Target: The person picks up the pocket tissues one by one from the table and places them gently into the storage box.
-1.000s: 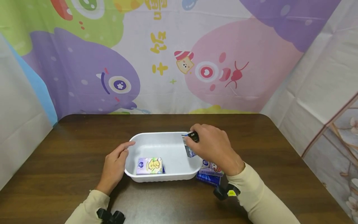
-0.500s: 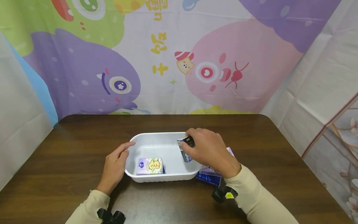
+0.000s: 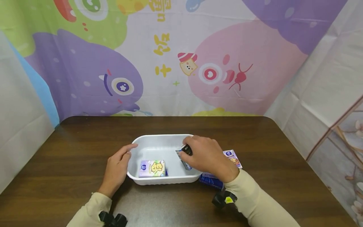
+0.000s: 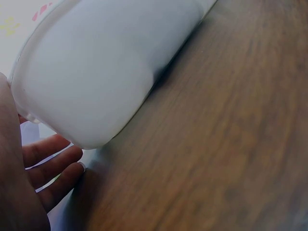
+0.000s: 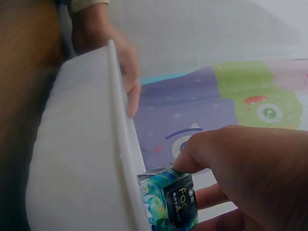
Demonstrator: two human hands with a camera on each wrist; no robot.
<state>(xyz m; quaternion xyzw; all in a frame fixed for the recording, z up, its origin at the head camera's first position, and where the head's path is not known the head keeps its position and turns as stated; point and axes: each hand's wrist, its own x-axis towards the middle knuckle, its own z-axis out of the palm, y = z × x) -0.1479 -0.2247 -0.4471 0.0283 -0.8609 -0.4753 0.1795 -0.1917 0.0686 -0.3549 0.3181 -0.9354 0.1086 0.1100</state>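
Note:
A white tray [image 3: 158, 181] sits on the table. My left hand [image 3: 116, 164] rests at its left end, the index finger extended over the rim and the other fingers loose outside the wall. Over the tray's right part, my right hand [image 3: 211, 159] pinches a small black and blue-green pocket tissue pack [image 5: 171, 199] between thumb and fingers. That pack is tilted, its lower end inside the tray; whether it touches the floor I cannot tell. A lilac cartoon tissue pack [image 3: 152, 168] lies front left in the tray, with a blue edge showing beneath it.
Right of the tray, partly behind my right forearm, are a dark blue pack [image 3: 211, 182] and a lilac cartoon pack [image 3: 233, 158]. A cartoon-print cloth [image 3: 167, 94] hangs behind the wooden table [image 3: 158, 208].
My right hand has moved left and down into the tray with the tissue pack, uncovering more of the lilac pack on the right. My left hand has stayed put.

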